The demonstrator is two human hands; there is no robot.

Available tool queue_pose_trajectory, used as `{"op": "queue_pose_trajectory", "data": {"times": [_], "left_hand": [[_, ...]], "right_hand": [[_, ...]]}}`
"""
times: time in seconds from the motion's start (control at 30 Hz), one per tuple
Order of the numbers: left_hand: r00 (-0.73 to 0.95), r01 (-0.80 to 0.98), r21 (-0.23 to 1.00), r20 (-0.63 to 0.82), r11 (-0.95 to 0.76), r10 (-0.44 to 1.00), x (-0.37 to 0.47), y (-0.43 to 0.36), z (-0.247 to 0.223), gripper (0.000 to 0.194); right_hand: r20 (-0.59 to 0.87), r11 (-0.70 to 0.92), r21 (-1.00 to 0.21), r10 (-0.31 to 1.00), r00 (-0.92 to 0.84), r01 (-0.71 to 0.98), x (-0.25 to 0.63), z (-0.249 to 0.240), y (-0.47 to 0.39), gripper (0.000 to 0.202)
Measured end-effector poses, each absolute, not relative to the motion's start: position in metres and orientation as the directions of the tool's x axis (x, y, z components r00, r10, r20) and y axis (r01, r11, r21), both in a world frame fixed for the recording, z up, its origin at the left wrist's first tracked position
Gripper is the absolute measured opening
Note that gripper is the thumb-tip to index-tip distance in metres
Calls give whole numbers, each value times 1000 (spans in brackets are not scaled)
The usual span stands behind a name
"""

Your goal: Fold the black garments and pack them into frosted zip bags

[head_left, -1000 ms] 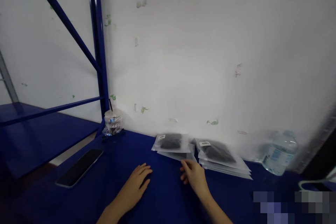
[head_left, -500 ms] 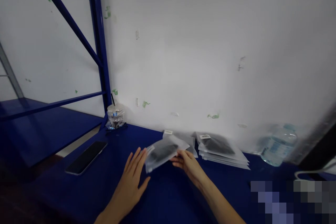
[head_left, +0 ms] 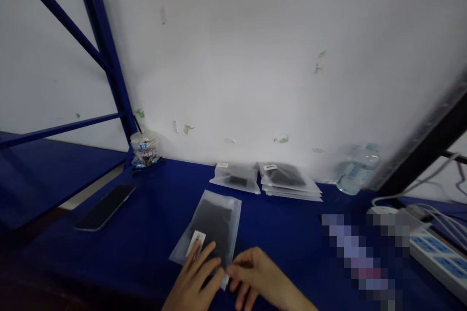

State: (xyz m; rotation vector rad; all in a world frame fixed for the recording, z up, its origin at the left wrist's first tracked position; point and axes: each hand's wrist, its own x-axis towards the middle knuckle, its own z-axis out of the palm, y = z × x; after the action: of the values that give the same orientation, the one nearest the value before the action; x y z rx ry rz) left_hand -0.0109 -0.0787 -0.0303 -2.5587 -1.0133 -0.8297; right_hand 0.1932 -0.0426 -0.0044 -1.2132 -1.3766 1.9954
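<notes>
A frosted zip bag with a dark item inside and a white barcode label lies on the blue table, near me. My left hand rests on its lower part beside the label, fingers spread. My right hand pinches the bag's lower right corner between thumb and forefinger. Farther back, against the wall, lies another frosted bag with a label. To its right is a stack of similar bags, the top one holding something dark.
A phone lies at the left. A wrapped cup with a straw stands by the blue frame. At the right are a clear bottle, a power strip with cables, and a pixelated area.
The bag has come down from in front of the back bags and now lies near me, turned lengthwise. Both hands moved closer; my left hand now touches its lower part. The view has shifted.
</notes>
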Motion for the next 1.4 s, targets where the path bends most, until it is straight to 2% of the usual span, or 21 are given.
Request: {"op": "queue_pose_trajectory", "data": {"times": [0.13, 0.27, 0.33, 0.53, 0.7, 0.77, 0.83, 0.87, 0.9, 0.93, 1.0, 1.07, 1.23, 1.3, 1.4], "left_hand": [[567, 668, -27, 666, -744, 485, 0, -82, -30, 24], [405, 684, 47, 805, -728, 433, 15, -83, -39, 40], [355, 686, 58, 843, -725, 404, 19, -83, -43, 43], [335, 716, -33, 893, -697, 302, 19, -87, -46, 38], [254, 731, 24, 918, -681, 305, 18, -89, -49, 40], [337, 716, -7, 879, -698, 337, 11, -90, -42, 37], [493, 698, -86, 777, -710, 391, 0, -91, -28, 25], [550, 704, -107, 707, -702, 444, -5, -91, -20, 27], [574, 726, -106, 638, -680, 513, -10, -90, -12, 38], [556, 764, -79, 585, -641, 591, -15, -88, -6, 47], [464, 839, 17, 498, -544, 732, -20, -79, 1, 52], [416, 868, 83, 417, -489, 808, -21, -68, -2, 55], [422, 872, 102, 340, -479, 840, -19, -54, -24, 60], [418, 875, 104, 330, -473, 846, -19, -55, -28, 60], [417, 880, 87, 326, -466, 848, -20, -57, -30, 61]], "right_hand": [[-437, -456, -883, 711, -550, 112, 189, 0, -53, 33], [-475, -497, -860, 695, -539, 116, 188, -1, -48, 29], [-490, -506, -855, 721, -490, 109, 190, -1, -38, 27], [-467, -444, -884, 826, -314, 147, 202, 10, 23, 21], [-420, -392, -906, 880, -221, 162, 206, 10, 58, 25], [-400, -372, -913, 897, -188, 168, 207, 7, 57, 27], [-374, -348, -922, 914, -156, 171, 209, 4, 48, 29], [-362, -337, -926, 921, -144, 170, 210, 2, 41, 30], [-353, -330, -929, 925, -139, 166, 211, 1, 33, 29], [-350, -327, -931, 926, -142, 164, 211, 0, 24, 28], [-357, -336, -932, 915, -190, 136, 210, -2, 7, 23], [-361, -355, -932, 894, -265, 72, 206, -4, -6, 22], [-261, -301, -951, 906, -334, -71, 199, -2, -12, 27], [-234, -276, -959, 906, -353, -72, 195, 1, -8, 32], [-281, -293, -956, 896, -343, 18, 181, 5, -3, 40]]}}
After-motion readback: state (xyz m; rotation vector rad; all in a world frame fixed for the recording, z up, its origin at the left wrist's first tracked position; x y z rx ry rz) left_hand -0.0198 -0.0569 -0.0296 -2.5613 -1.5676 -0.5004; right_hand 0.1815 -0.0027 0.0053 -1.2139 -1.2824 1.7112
